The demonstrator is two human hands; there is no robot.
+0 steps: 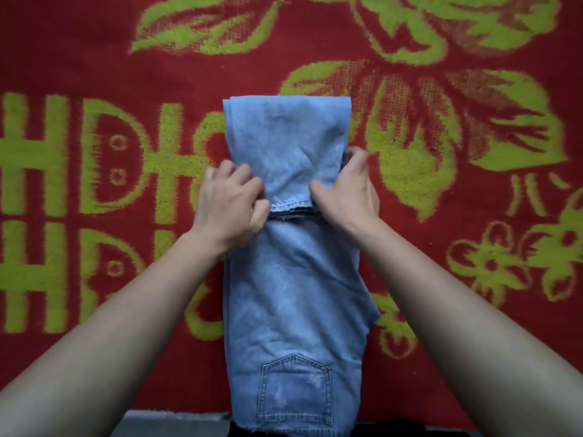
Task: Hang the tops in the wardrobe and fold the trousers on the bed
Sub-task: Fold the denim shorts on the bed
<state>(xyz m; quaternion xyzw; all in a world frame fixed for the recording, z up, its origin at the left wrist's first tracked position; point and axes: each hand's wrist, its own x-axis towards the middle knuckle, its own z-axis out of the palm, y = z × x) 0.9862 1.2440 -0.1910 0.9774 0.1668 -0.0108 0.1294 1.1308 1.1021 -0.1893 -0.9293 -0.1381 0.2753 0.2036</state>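
Observation:
Light blue jeans [293, 298] lie lengthwise on the bed, back pocket toward me at the near edge. The leg ends are folded back over the middle, and their hems lie about halfway along. My left hand [232, 203] grips the left corner of the hems. At the right corner, my right hand [345, 193] pinches the hems with its fingers curled round the side of the folded legs. No tops and no wardrobe are in view.
A red blanket with green leaf, flower and letter patterns [441, 137] covers the bed on every side of the jeans. The bed's near edge [176, 416] runs along the bottom, with dark floor below.

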